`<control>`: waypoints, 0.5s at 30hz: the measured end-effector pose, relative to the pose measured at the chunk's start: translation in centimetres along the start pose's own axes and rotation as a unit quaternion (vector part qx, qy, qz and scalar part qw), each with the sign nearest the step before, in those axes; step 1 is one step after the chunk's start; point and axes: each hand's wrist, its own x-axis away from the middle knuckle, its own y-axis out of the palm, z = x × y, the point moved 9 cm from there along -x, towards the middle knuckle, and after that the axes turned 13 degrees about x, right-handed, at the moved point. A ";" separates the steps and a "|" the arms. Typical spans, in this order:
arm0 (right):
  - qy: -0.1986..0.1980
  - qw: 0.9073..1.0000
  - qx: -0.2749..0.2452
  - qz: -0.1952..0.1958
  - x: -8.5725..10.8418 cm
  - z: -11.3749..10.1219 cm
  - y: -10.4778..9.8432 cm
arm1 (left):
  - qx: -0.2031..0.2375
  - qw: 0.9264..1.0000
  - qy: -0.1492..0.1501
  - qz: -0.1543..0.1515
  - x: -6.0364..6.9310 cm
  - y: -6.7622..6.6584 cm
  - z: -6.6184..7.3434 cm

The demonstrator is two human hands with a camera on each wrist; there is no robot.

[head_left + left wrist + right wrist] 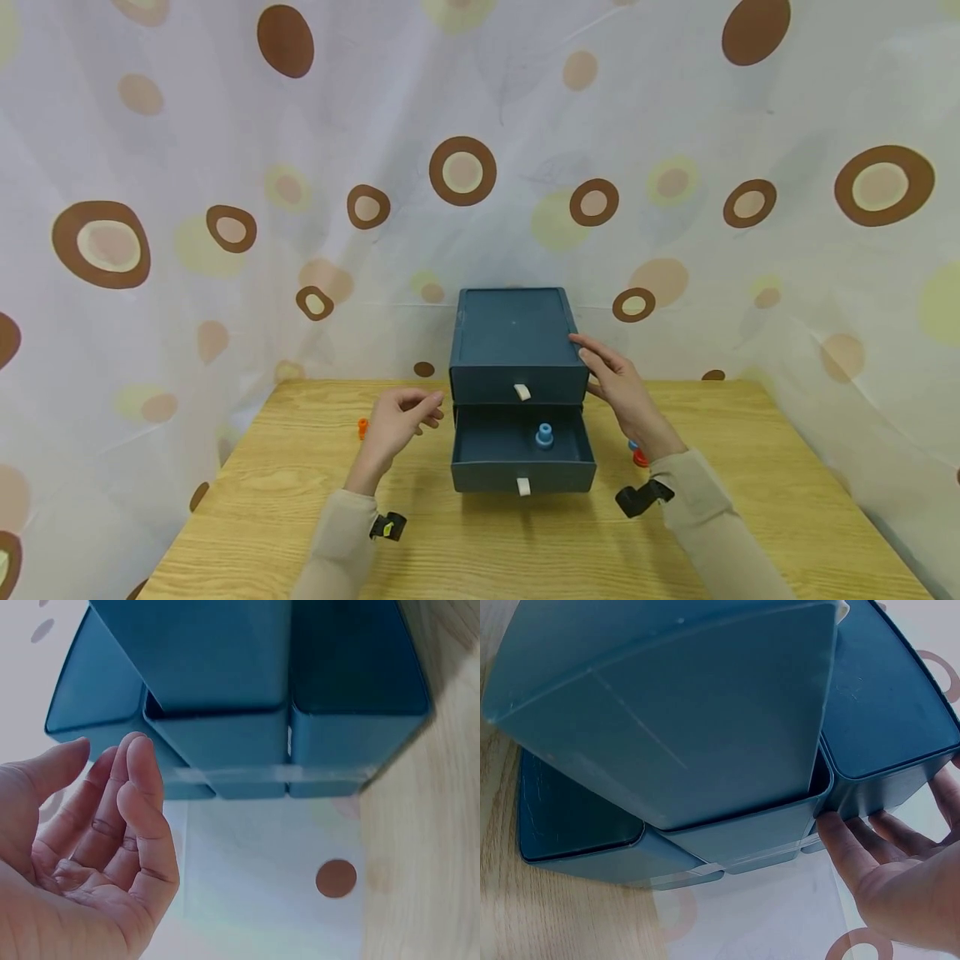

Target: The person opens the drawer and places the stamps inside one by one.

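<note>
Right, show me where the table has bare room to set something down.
Bare table lies in front of the open drawer, between the sleeves, and outside each to the table's side edges. It's crowded beside the cabinet: right hand and red piece one side, left hand and orange piece the other.

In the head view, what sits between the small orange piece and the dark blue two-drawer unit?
The person's left hand appears between the orange piece and the drawer unit in the head view, holding nothing.
</note>
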 end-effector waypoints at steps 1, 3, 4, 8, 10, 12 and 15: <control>0.000 1.000 -0.001 0.001 0.0 0.0 0.0 | 0.000 1.000 -0.001 0.002 0.0 -0.3 -0.1; 0.001 1.000 -0.001 0.001 0.0 0.0 -0.1 | -0.001 1.000 -0.002 0.004 0.0 -0.8 -0.4; 0.002 1.000 -0.001 0.001 0.0 0.0 -0.1 | -0.001 1.000 -0.003 0.005 0.0 -1.1 -0.5; 0.003 1.000 0.001 0.000 0.1 0.0 0.0 | 0.005 1.000 -0.011 0.015 0.0 -2.2 -0.9; 0.002 1.000 0.002 0.000 0.1 0.0 0.0 | 0.014 1.000 -0.015 0.017 0.1 -2.7 -0.9; 0.001 1.000 0.001 0.001 0.0 0.0 -0.1 | 0.023 0.999 -0.020 0.019 0.3 -3.0 -0.6; -0.002 1.000 0.001 0.000 0.0 0.0 -0.1 | 0.032 0.999 -0.031 0.022 0.8 -3.5 -0.1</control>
